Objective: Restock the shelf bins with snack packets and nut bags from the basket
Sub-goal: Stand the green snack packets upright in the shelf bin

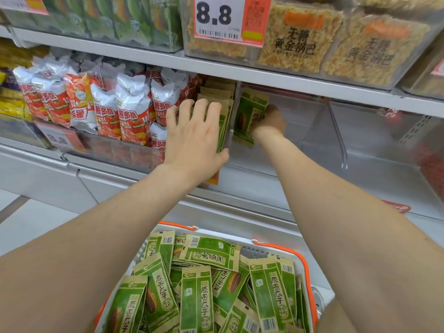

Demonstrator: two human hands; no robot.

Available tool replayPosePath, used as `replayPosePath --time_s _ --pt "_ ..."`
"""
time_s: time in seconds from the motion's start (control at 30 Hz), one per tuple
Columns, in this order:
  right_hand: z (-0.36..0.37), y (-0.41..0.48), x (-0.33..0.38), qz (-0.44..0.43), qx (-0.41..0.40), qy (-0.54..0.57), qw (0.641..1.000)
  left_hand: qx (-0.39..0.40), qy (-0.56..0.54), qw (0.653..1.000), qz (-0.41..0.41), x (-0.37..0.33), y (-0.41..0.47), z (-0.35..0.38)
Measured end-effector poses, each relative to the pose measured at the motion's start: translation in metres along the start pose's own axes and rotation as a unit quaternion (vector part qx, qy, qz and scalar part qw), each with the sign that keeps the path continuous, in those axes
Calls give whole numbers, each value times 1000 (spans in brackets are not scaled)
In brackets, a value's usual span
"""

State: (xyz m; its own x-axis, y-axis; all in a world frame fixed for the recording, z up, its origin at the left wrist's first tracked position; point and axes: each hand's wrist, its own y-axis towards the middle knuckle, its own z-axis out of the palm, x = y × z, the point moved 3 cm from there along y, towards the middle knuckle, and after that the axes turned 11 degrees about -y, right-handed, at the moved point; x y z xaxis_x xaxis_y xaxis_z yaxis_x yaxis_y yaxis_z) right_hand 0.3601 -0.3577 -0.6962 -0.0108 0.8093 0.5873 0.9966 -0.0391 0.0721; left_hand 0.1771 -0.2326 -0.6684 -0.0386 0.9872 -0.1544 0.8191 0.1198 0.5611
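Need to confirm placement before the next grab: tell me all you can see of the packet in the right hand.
The packet is a flat pouch, green with kraft-brown edges, paper-like, printed with a sunflower seed and lettering. It stands upright, slightly tilted, inside the clear shelf bin, just right of the standing stack of like packets. The right hand, blurred, grips its right edge.

Bright, even store light; the right hand (270,121) is motion-blurred, edges bow with wide-angle distortion.
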Motion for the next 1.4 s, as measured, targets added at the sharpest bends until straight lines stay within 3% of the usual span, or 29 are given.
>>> replayPosePath --time_s 0.23,0.43,0.57,0.8,1.0,1.13,1.23,1.3,1.4 --pt "-1 12 -5 -33 -79 65 994 3 -9 1000 -8 -5 4 5" --pt "18 9 2 -122 60 -47 990 9 9 1000 -1 -12 4 7" --pt "27 10 1 -155 107 -95 977 15 15 1000 -3 -11 3 6" --pt "31 4 -6 -136 190 -126 964 13 1 1000 -16 -10 -1 1" --pt "8 -14 -4 -142 165 -181 959 21 -19 999 -22 -12 -9 -6" --pt "-18 -45 3 -241 140 -171 945 -7 -53 998 21 -19 -19 -21" --pt "-42 -81 6 -339 68 -150 926 -65 -73 993 67 -27 -26 -40" --pt "-59 -109 6 -404 24 -157 901 -28 -81 994 68 -29 -32 -44" --pt "-76 -151 2 -472 53 -186 860 134 -103 986 3 -27 -53 -36"
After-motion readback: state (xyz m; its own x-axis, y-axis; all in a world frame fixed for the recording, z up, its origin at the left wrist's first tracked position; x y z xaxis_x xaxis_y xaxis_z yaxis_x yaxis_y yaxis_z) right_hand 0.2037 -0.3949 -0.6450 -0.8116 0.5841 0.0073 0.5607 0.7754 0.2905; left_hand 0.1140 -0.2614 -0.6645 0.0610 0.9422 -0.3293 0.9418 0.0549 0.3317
